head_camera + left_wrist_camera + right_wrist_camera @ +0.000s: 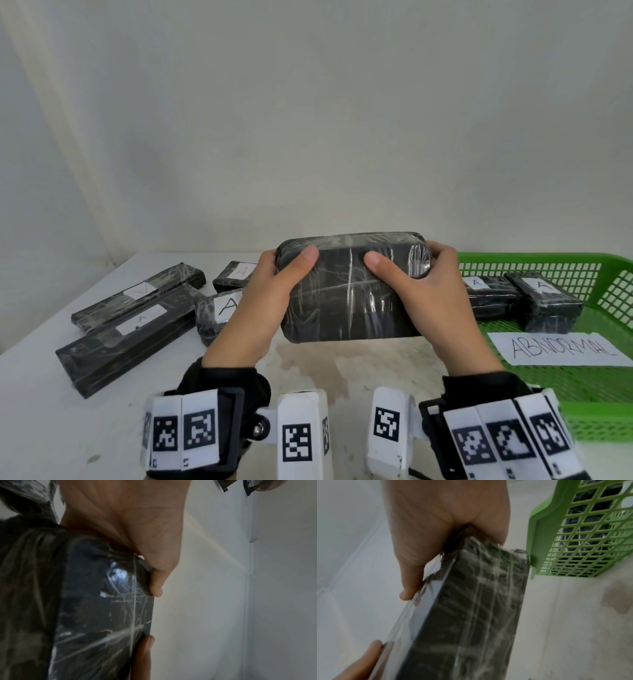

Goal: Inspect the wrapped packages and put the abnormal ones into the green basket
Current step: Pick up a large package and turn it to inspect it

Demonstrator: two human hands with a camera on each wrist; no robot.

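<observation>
On the white table (41, 394), at about 9 o'clock from the middle, lie four wrapped packages (126, 329) with white labels, not yet sorted it seems. In the middle, the left hand (260, 301) and the right hand (435, 301) are apart, each clamped on one end of the held package (349, 291), which is lifted above the table with its wide face to the person. At 3 o'clock stands the green basket (613, 404), with two labelled packages (544, 301) and a paper sheet (555, 349) reading "ABNORMAL" inside.

The step in hand is, I think, the inspection. This face shows no label, so the next move probably calls for turning it to see the other faces, then deciding: basket or table.

The left wrist view shows fingertips (155, 586) hooked on the far edge, hidden from the head. Only the right wrist view shows the package's narrow side close to the basket corner, though blurred.
</observation>
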